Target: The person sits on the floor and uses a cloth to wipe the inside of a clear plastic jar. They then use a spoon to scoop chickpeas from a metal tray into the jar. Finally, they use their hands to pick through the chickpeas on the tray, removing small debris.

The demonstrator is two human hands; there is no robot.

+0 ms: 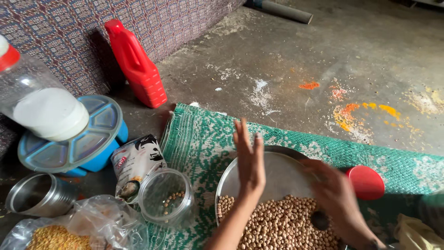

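Rough grey concrete floor (286, 51), streaked with white and orange powder, is carrying a green woven mat (199, 139), and I am working over it. On the mat I am keeping a round steel plate (277, 171), lying flat, with no long axis to speak of. Chickpeas (282, 227) are heaped over its near half, while the far half is showing bare metal, so by my judgement the sorting is roughly midway, with much of the pile left.

My left hand (249, 164) is standing upright on its edge above the plate, fingers straight and pointing away from me, gripping nothing. My right hand (335, 196) is blurring over the plate's right side, fingers loosely spread; whether it is pinching any chickpeas I cannot tell. A red lid (366, 182) is lying just beside that hand, and a clear jar (166, 196) holding a few chickpeas is sitting left of the plate.
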